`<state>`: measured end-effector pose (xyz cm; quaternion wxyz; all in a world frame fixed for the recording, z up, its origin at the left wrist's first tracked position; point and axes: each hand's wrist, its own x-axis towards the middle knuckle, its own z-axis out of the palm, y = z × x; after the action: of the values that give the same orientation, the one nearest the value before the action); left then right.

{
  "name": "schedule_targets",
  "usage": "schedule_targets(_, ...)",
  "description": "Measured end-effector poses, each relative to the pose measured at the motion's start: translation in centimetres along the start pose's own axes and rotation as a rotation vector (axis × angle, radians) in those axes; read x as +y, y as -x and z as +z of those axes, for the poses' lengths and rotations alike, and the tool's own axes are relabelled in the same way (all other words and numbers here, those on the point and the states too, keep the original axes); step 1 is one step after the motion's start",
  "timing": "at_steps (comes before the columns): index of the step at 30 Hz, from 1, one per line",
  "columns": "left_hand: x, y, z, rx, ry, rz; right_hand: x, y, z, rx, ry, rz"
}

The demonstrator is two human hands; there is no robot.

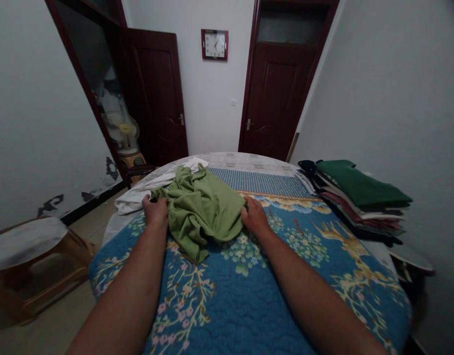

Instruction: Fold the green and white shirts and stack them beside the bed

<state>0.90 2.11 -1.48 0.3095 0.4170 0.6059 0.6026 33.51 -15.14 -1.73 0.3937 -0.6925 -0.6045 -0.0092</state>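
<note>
Red-framed clock (215, 45) on pale wall (156, 15)

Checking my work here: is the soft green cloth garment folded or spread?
Neither: the green garment lies crumpled, with bunched folds.

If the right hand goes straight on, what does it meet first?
The green cloth: the right hand points toward it, fingertips at its edge, though exact contact is hard to judge.

From the table (230, 296) before me, I have a stool (30, 244) to its left, garment stacks (363, 197) on its right side, doors (156, 93) behind.
</note>
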Motion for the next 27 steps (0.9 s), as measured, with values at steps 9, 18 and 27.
schedule_targets(9, 1.1, 3.3, 1.0, -0.255, -0.119, 0.118, 2.3, -0.8, 1.9, -0.172, 0.03, -0.079)
schedule_targets(18, 2.1, 4.8, 0.4, -0.328, -0.33, 0.189, 2.2, -1.3, 1.1, -0.056, -0.294, 0.046)
schedule_targets(27, 2.8, 4.8, 1.0, -0.344, -0.047, 0.221, 10.6, -5.0, -10.0, 1.085, -0.313, 0.51)
